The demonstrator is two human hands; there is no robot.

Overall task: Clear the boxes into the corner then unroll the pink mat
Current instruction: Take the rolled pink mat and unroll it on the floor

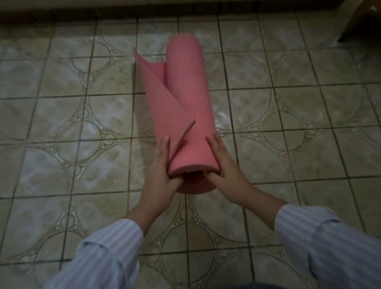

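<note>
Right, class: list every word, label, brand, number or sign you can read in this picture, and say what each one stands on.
None can be read.
The pink mat shows only ribbing, no print.
The floor tiles carry a pattern, no writing.
The brown box at top right has a small pale mark, too blurred to read.

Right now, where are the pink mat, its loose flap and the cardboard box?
pink mat [188, 99]: head view, ribbed side of the roll.
loose flap [159, 101]: head view, middle of the peeled outer layer.
cardboard box [370, 16]: head view, brown side at the top right.
</note>
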